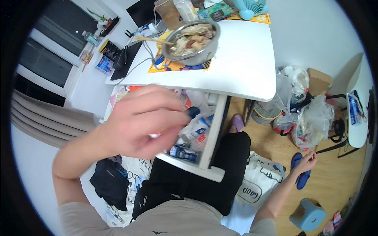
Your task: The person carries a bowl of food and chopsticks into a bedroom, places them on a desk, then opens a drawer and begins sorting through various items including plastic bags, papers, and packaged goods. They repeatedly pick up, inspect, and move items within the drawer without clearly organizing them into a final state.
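Observation:
My left hand (144,121) is raised over an open desk drawer (205,147), slightly blurred, with its fingers curled towards the thumb. A small white and red patch shows between the fingers and thumb; I cannot tell whether it is held or lies behind. Inside the drawer are plastic packets (196,129), a dark blue tube-like pack (184,153) and other small items, partly hidden by the hand. Out to the right, my right hand (308,160) hangs above the floor, fingers drawn in, with no object visible in it.
On the white desk (245,59), a metal bowl (192,59) of food with a wooden utensil (153,39) rests on a colourful packet. Plastic bags (313,124) and a bin (265,113) stand right. Blue slippers (304,178) and a blue stool (308,215) are on the floor.

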Tool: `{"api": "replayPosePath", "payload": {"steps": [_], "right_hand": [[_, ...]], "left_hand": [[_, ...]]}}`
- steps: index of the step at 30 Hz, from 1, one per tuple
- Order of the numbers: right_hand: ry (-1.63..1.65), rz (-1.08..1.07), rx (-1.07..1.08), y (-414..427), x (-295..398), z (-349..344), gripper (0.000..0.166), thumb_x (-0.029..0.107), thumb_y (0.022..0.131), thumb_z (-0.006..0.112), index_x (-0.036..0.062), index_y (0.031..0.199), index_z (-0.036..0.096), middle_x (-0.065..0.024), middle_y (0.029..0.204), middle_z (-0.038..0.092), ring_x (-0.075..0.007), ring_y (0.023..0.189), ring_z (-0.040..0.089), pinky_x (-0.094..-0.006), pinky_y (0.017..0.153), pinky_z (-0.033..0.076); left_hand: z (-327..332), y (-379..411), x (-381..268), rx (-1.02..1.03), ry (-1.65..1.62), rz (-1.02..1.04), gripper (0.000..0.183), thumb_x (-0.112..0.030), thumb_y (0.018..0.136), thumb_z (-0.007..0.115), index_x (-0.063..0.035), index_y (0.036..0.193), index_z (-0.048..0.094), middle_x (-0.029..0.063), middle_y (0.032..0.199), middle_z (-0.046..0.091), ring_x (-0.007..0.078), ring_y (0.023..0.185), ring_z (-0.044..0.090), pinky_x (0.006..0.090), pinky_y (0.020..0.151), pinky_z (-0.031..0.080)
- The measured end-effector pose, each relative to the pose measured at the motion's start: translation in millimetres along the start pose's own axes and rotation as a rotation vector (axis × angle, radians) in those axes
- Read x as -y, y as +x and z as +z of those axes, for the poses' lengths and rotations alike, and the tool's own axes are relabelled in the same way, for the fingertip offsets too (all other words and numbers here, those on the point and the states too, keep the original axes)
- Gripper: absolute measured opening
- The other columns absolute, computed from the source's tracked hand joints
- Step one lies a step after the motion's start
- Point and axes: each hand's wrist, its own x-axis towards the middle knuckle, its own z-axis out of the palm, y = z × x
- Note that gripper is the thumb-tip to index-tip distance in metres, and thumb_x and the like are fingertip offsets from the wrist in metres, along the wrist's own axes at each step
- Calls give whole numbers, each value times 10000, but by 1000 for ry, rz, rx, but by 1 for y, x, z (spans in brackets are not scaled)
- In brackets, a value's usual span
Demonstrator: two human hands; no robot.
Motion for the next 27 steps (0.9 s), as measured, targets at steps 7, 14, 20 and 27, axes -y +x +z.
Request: {"api": "replayPosePath", "payload": {"steps": [7,14,20,27], "right_hand": [[472,-50,572,-235,273,-83,47,-4,890,594,14,934,602,-36,876,608,-111,767,568,-251,714,483],[169,-1033,1082,-378,463,-104,360,208,762,735,20,1049,624,-118,1032,645,-308,955,595,-394,845,460],[-65,-971,943,-435,469,-111,412,248,800,706,5,1110,589,-108,1028,643,-272,939,583,-366,819,424],[-142,-897,962,-479,470,-145,289,196,788,716,44,1022,637,-66,929,668,-223,792,619,-348,706,419]], "left_hand": [[26,-233,77,-122,153,-440,559,-184,696,770,-77,1214,590,181,1248,530,341,1142,512,442,956,406],[65,-314,155,-160,-150,-647,239,-162,814,679,-22,1004,644,144,950,639,293,933,595,355,829,466],[31,-356,189,-633,-416,-777,183,-165,883,606,5,942,641,124,827,673,216,730,641,300,671,493],[-13,-400,167,-586,-566,-710,156,-111,868,629,5,972,648,47,787,616,85,701,569,238,637,453]]}}
